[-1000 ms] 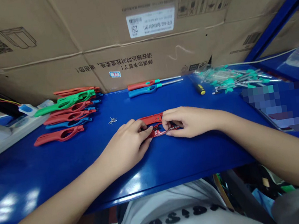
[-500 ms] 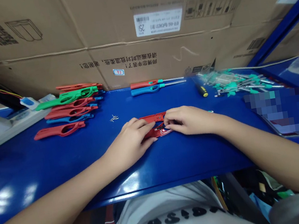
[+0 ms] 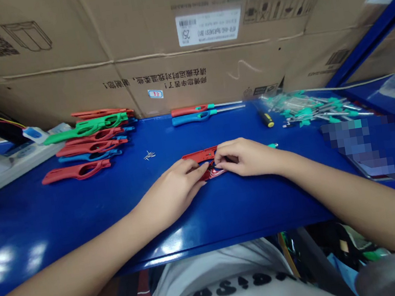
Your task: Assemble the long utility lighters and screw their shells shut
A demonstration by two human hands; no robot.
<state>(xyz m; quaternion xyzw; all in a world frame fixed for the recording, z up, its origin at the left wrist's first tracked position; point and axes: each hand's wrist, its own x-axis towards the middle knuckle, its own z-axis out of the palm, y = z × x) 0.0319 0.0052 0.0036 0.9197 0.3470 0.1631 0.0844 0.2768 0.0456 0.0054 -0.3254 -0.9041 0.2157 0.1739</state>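
Two red utility lighter shell halves lie on the blue table in front of me. The far half (image 3: 198, 156) is flat beyond my fingers. The near half (image 3: 219, 172) holds thin white wires and a small dark part. My left hand (image 3: 179, 185) grips the near half's left end, with the index finger reaching over its inside. From the right, my right hand (image 3: 243, 157) pinches at the inside of the same half; its fingertips hide what they hold. A teal-tipped piece (image 3: 273, 146) shows just beyond the right wrist.
Red, green and blue lighter shells (image 3: 75, 171) are stacked at the left beside a power strip (image 3: 24, 156). Tiny metal screws (image 3: 149, 155) lie nearby. Two whole lighters (image 3: 193, 118), a screwdriver (image 3: 268, 119) and a pile of metal rods (image 3: 307, 115) sit at the back.
My left index finger has moved forward and right over the near shell half. The right hand stays pinched there, and the view has shifted slightly.
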